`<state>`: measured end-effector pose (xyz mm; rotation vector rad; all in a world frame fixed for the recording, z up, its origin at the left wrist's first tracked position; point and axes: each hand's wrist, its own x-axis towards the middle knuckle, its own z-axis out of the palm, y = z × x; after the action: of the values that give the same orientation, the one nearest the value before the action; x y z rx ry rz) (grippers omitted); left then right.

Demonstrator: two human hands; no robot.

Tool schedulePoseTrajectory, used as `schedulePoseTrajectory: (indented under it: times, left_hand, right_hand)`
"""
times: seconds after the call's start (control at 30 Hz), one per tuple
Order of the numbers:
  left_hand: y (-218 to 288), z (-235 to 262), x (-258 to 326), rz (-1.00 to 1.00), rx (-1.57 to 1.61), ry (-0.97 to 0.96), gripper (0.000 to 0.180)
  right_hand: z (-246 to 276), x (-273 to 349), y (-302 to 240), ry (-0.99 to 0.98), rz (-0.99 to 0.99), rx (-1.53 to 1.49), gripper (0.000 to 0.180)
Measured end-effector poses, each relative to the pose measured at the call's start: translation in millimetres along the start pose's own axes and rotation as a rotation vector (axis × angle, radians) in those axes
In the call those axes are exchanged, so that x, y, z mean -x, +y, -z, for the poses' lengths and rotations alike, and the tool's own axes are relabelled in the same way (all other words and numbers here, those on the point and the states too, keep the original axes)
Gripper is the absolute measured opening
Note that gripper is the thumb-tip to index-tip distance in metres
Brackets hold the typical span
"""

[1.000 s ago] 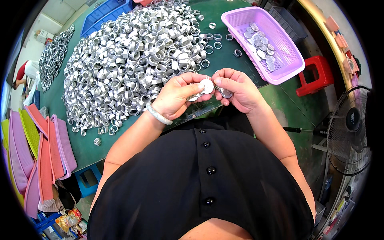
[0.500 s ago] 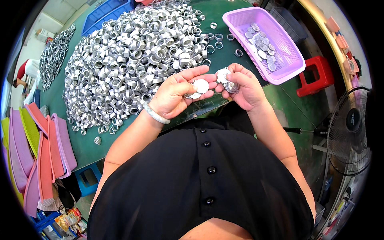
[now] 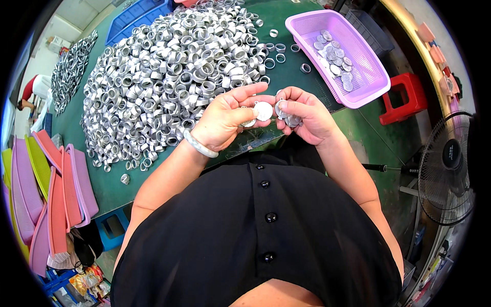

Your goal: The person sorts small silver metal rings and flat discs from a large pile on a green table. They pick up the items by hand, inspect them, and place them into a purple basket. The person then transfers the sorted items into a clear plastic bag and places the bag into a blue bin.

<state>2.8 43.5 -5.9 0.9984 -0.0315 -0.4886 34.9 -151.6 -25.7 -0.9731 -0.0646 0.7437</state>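
Observation:
Several round, flat silver metal discs (image 3: 264, 111) with small loops at the edge are in my left hand (image 3: 221, 116), pinched under its thumb against the fingers. Close by on its right, my right hand (image 3: 309, 116) is closed round a small stack of similar metal discs (image 3: 292, 121), the thumb pressed on top. The fingertips of the two hands almost meet above the table's front edge. A purple basket (image 3: 364, 95) farther off to the right contains more of these discs (image 3: 336, 53). To the left of my hands lies a big heap of silver metal rings (image 3: 169, 77).
Loose rings (image 3: 280, 48) lie on the green table (image 3: 286, 77). A blue crate (image 3: 135, 23) stands at the far left. Stacked colourful baskets (image 3: 56, 194) are at the near left. Right of the table are a red stool (image 3: 405, 97) and a black fan (image 3: 447, 166).
The discs in my left hand have shifted a little to the right. In my right hand the top disc has tilted, and the fingers have moved slightly on the stack.

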Motion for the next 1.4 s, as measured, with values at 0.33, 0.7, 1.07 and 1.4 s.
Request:
schedulePoseTrajectory:
  times: [0.33, 0.7, 1.07, 1.4]
  left_hand:
    - [0.2, -4.3, -1.9, -0.018, -0.135, 0.093, 0.043]
    - [3.6, 6.0, -6.3, 0.097, 0.210, 0.001, 0.045]
    - [5.9, 6.6, -7.3, 0.029, 0.209, -0.075, 0.053]
    - [6.3, 5.6, -9.4, 0.032, 0.142, -0.104, 0.048]
  right_hand:
    - [-8.2, 1.3, 2.5, -0.050, -0.017, 0.090, 0.013]
    - [-8.9, 3.4, 0.9, 0.073, 0.022, 0.081, 0.013]
    - [0.9, 5.6, 0.9, 0.036, 0.093, -0.062, 0.012]
    - [0.1, 6.8, -0.7, 0.024, 0.071, -0.066, 0.018]
